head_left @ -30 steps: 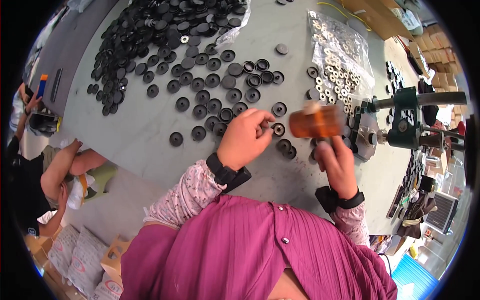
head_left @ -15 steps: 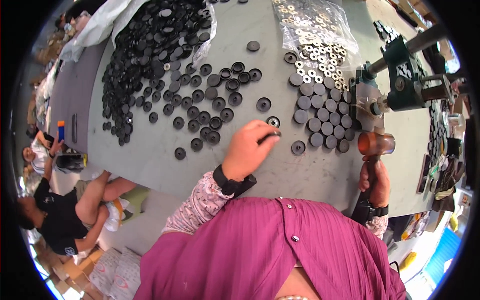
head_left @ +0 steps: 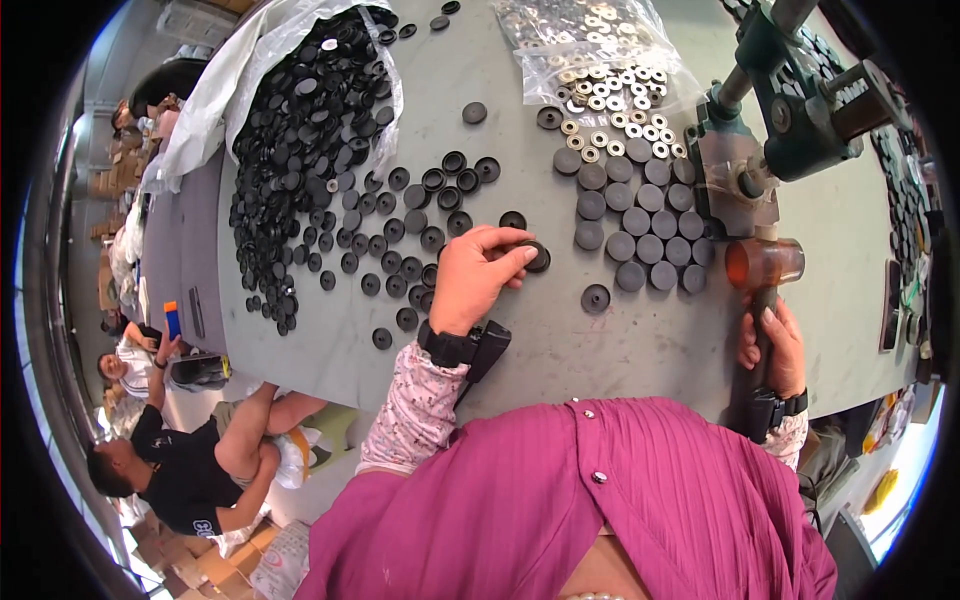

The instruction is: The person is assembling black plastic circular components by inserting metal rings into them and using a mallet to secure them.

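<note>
My left hand [head_left: 478, 275] pinches a round black cap [head_left: 538, 258] between thumb and fingers, low over the table. Whether another part lies under that cap is hidden. Just beyond the fingertips rests a black cap [head_left: 512, 221] with its hollow side up, and a similar cap [head_left: 596, 297] lies to the right, nearer me. Closed round a handle, my right hand [head_left: 783, 345] holds a mallet [head_left: 768, 263] with an amber, see-through head, beside the green hand press [head_left: 790, 125].
A big heap of black caps [head_left: 310, 130] spills from a white bag [head_left: 200, 120] at left. Flat black discs [head_left: 650, 225] stand grouped before the press. Metal washers [head_left: 600, 100] lie in and around a clear bag. A seated person [head_left: 180, 465] is at the lower left.
My left hand has brought its cap down over the spot where a cap with a metal ring lay. The view has shifted slightly. My right hand keeps hold of the mallet.
</note>
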Available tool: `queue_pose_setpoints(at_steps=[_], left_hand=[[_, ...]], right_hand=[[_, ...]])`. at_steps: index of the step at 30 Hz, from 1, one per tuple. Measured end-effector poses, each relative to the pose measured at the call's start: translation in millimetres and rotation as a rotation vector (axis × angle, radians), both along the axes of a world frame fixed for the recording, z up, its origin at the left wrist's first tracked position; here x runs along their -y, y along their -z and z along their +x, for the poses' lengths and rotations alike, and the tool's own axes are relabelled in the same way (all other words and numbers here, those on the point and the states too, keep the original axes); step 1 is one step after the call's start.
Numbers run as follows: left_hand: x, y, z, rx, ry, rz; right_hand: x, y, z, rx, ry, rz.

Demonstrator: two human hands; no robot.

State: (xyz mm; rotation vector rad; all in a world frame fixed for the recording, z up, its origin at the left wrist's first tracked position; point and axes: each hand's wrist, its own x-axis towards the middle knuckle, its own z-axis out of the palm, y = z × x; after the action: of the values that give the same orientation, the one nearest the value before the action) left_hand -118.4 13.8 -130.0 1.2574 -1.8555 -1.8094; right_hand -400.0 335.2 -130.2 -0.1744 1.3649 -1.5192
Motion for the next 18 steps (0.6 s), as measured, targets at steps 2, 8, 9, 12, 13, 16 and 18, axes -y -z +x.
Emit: queue_pose_setpoints(at_steps=[2,8,9,12,13,16,18], left_hand=[[2.8,-1.2,-1.5,0.037,0.011,-0.033],[-3.2,-12.0,10.4,0.163,0.202,-0.536],[-5.9,-5.3,4.5,0.116,0.239,-0.537],[-7.0,7.0,2.7,0.069,0.242,-0.215],[-10.9,1.9,3.5,0.066,0.216,-0.073],[-7.5,2.2,14.4,0.048,0.148,-0.081],[2.1,-0.7,10.4,0.041,0.167,-0.063]], right_hand=[[5.6,1.0,-1.8,0.021,0.002,-0.018],[-18.5,31.8,-17.4,-0.011,-0.14,-0.133],[-20.9,24.9,-1.1,-0.111,0.064,-0.072],[-16.8,-8.8,1.5,0.007,-0.097,-0.05],[-16.4,-4.4,2.8,-0.017,-0.084,0.002],[13.8,-20.9,15.4,-0.012,-0.103,0.018],[16.6,-21.7,12.8,-0.073,-0.141,0.007]])
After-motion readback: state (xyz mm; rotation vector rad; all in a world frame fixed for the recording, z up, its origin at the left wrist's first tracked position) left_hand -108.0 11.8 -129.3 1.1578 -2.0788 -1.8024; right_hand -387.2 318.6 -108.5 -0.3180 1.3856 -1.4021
